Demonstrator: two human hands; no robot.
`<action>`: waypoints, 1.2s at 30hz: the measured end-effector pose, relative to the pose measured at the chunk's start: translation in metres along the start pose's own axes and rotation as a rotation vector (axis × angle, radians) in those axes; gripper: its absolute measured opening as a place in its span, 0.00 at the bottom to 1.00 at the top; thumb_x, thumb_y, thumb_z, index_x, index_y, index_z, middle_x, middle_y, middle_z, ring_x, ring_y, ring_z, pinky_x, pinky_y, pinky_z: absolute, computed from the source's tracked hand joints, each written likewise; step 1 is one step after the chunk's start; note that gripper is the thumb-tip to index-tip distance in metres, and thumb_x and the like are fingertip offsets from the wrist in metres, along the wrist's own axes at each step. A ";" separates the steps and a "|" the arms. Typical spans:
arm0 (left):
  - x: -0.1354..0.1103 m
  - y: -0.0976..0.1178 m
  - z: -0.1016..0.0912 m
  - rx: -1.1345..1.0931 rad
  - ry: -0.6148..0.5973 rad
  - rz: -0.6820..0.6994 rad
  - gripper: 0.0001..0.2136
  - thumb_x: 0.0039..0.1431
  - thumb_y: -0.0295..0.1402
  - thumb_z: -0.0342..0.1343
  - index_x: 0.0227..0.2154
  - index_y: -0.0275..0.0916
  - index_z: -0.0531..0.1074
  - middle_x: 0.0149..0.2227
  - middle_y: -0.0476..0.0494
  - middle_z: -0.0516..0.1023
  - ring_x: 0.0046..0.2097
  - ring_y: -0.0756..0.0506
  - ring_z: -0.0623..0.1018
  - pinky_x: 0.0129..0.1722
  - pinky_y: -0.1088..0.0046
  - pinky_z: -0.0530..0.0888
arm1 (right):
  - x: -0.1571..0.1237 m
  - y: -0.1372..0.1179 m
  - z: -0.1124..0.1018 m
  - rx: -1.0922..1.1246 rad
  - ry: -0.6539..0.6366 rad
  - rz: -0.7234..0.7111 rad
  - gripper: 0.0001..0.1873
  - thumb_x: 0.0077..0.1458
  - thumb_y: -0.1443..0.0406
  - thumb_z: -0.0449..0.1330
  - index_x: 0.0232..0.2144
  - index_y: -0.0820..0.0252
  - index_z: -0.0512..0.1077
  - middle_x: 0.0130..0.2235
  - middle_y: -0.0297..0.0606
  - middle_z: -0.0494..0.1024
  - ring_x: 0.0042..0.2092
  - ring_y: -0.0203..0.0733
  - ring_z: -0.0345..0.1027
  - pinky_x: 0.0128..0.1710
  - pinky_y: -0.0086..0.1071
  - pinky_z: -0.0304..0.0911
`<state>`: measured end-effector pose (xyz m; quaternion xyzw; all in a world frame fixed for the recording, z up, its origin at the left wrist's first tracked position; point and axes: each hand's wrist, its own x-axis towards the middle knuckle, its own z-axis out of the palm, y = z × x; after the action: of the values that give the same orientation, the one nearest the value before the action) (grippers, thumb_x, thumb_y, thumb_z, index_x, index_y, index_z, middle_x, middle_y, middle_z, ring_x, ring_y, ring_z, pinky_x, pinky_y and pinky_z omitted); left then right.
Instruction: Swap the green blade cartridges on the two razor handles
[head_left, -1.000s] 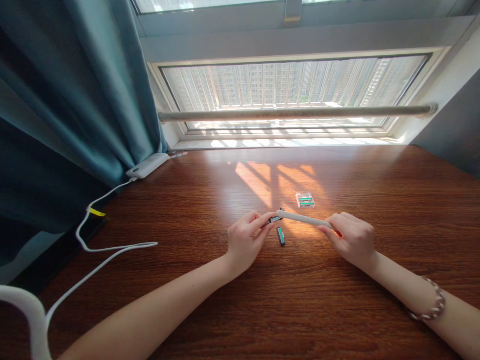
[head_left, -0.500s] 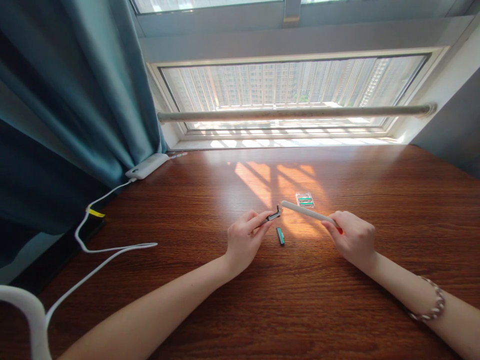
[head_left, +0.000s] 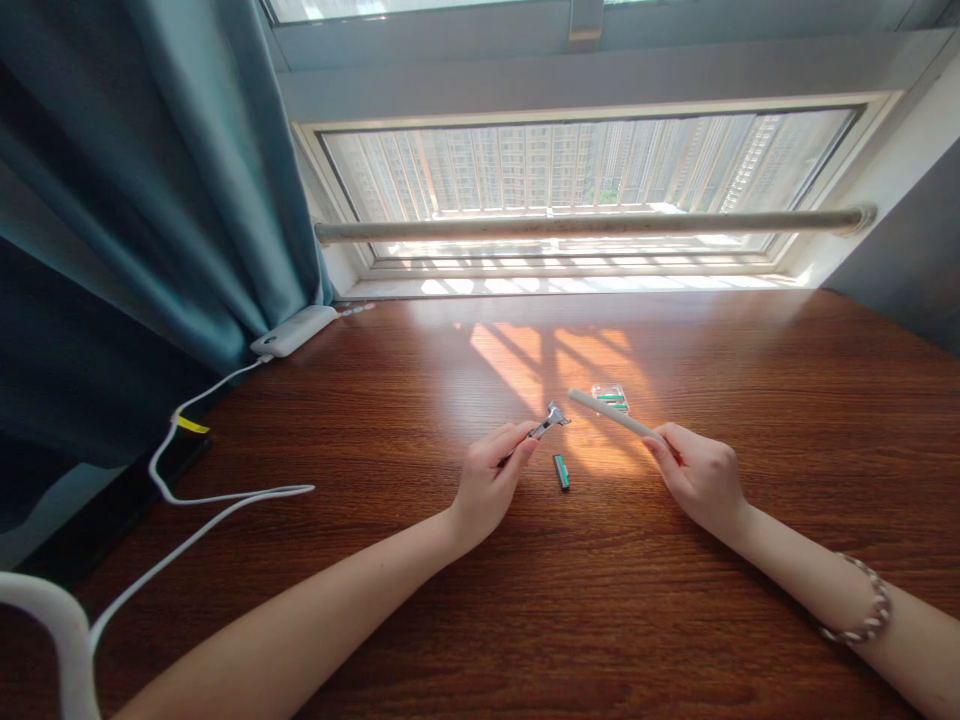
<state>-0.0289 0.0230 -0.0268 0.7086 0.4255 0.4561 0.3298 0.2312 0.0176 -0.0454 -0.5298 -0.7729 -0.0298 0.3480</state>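
Note:
My left hand (head_left: pixel 489 482) is closed around a razor handle (head_left: pixel 549 422), its metal head end pointing up and to the right. Between my hands, just below that head end, a green and black razor blade cartridge (head_left: pixel 561 472) lies on the table. My right hand (head_left: pixel 697 474) grips a slim pale grey stick (head_left: pixel 611 412) by its lower end; its free tip points up and left, a small gap away from the razor handle. Partly behind the stick sits a clear plastic case (head_left: pixel 609 397) with green-striped cartridges in it.
The brown wooden table (head_left: pixel 420 620) reaches to the window (head_left: pixel 585 170), crossed by a horizontal rail (head_left: pixel 585 228). At left, a white device (head_left: pixel 295 332) with a white cable (head_left: pixel 217 498) lies by the blue curtain (head_left: pixel 225 180). A curved white object (head_left: pixel 64 630) stands at lower left.
My left hand has turned the razor handle so its head shows more broadly. My right hand has shifted slightly left, and the stick's tip has risen a little away from the razor handle.

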 end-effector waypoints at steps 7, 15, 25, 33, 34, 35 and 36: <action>0.001 -0.005 0.006 -0.475 -0.153 -0.256 0.13 0.58 0.39 0.48 0.38 0.35 0.69 0.20 0.54 0.58 0.19 0.55 0.57 0.18 0.79 0.54 | -0.001 0.001 0.003 0.099 -0.076 -0.072 0.12 0.57 0.63 0.50 0.23 0.60 0.62 0.19 0.30 0.61 0.21 0.32 0.56 0.24 0.27 0.49; 0.006 -0.004 0.008 -0.935 -0.365 -0.444 0.10 0.59 0.39 0.46 0.34 0.37 0.64 0.22 0.54 0.61 0.15 0.58 0.55 0.12 0.83 0.52 | -0.001 -0.001 0.003 0.089 -0.135 -0.113 0.10 0.57 0.63 0.50 0.26 0.61 0.65 0.21 0.31 0.64 0.22 0.32 0.58 0.24 0.27 0.51; 0.007 -0.005 0.008 -1.014 -0.385 -0.489 0.10 0.59 0.39 0.45 0.33 0.37 0.65 0.21 0.54 0.59 0.16 0.58 0.55 0.12 0.84 0.51 | -0.001 -0.002 0.003 0.048 -0.125 -0.105 0.11 0.57 0.63 0.50 0.27 0.61 0.66 0.22 0.31 0.65 0.22 0.32 0.59 0.25 0.27 0.52; 0.008 -0.004 0.003 -1.040 -0.414 -0.529 0.12 0.59 0.38 0.44 0.34 0.35 0.67 0.20 0.54 0.58 0.15 0.58 0.54 0.11 0.84 0.50 | 0.000 -0.003 0.002 0.065 -0.124 -0.122 0.10 0.58 0.63 0.49 0.27 0.61 0.65 0.22 0.31 0.65 0.22 0.32 0.59 0.25 0.27 0.51; 0.008 -0.004 0.002 -1.041 -0.410 -0.534 0.12 0.59 0.38 0.44 0.34 0.35 0.67 0.19 0.54 0.57 0.15 0.58 0.53 0.11 0.84 0.49 | 0.000 -0.003 0.002 0.073 -0.105 -0.107 0.10 0.58 0.63 0.49 0.26 0.61 0.64 0.22 0.31 0.64 0.22 0.32 0.59 0.24 0.27 0.51; 0.008 -0.004 0.002 -1.037 -0.405 -0.538 0.11 0.59 0.38 0.45 0.33 0.35 0.67 0.19 0.55 0.56 0.15 0.59 0.52 0.11 0.84 0.48 | 0.000 -0.003 0.002 0.088 -0.085 -0.089 0.11 0.58 0.63 0.49 0.26 0.61 0.63 0.21 0.31 0.63 0.22 0.32 0.58 0.24 0.27 0.51; 0.008 -0.004 0.001 -1.032 -0.402 -0.541 0.10 0.58 0.37 0.46 0.32 0.35 0.67 0.18 0.56 0.55 0.15 0.59 0.51 0.11 0.85 0.47 | -0.001 -0.003 0.002 0.109 -0.068 -0.073 0.11 0.58 0.64 0.48 0.25 0.60 0.62 0.21 0.30 0.62 0.21 0.32 0.58 0.24 0.27 0.51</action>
<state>-0.0274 0.0318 -0.0274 0.3966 0.2440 0.3608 0.8080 0.2279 0.0164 -0.0463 -0.4821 -0.8036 0.0176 0.3486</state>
